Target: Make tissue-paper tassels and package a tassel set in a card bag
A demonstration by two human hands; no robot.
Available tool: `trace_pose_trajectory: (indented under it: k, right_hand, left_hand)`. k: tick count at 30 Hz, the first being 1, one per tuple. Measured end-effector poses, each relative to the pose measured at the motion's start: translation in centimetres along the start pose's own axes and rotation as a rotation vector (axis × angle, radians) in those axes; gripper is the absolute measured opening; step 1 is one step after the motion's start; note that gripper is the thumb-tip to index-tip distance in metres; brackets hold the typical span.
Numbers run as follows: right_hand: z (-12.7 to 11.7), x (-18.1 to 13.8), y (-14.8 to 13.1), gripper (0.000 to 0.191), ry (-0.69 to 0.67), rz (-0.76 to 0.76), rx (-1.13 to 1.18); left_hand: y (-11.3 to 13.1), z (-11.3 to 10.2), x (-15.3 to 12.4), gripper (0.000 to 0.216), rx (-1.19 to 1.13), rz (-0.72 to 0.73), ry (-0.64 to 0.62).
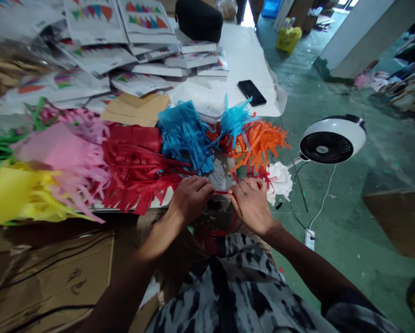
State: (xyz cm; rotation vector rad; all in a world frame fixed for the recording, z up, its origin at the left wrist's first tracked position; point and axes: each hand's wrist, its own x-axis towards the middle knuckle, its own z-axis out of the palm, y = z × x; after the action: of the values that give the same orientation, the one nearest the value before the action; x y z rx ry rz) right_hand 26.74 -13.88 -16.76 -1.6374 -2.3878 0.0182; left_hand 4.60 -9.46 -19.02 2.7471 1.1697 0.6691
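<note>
Between my two hands runs a thin twisted strand of red tissue paper [221, 192], held level at the table's front edge. My left hand [192, 196] is closed on its left end, with the fingers curled over. The other end is pinched in my right hand [250, 201], and red strips hang below it. Just left of my left hand lies a heap of red fringed tissue paper [134, 166]. Behind my hands are blue fringed paper [186, 134] and orange fringed paper [263, 138]. A crumpled white tissue [279, 180] sits right of my right hand.
Pink [71, 152] and yellow fringed paper [20, 192] lie at the left. Printed packets [96, 23] and a black case [198, 21] are piled behind. A phone [251, 92] lies at back right. A fan [332, 141] and power strip [309, 239] are at the right.
</note>
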Motion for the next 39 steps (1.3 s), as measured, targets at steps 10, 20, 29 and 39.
trace_pose_trajectory:
  k: [10, 20, 29, 39]
  right_hand:
    - [-0.3, 0.6, -0.2, 0.021, -0.066, 0.082, -0.006]
    - [0.2, -0.2, 0.4, 0.017, 0.023, 0.032, 0.035]
    - [1.7, -3.9, -1.3, 0.019, 0.213, -0.123, 0.046]
    - [1.5, -3.5, -1.6, 0.017, 0.271, -0.246, 0.060]
  left_hand:
    - [-0.2, -2.0, 0.3, 0.013, -0.020, -0.302, -0.090]
    - [0.4, -1.0, -0.4, 0.026, -0.049, -0.111, -0.018]
    - [4.0, -1.1, -4.7, 0.040, 0.069, 0.035, 0.051]
    - [5.5, -0.9, -5.8, 0.020, 0.054, -0.007, 0.205]
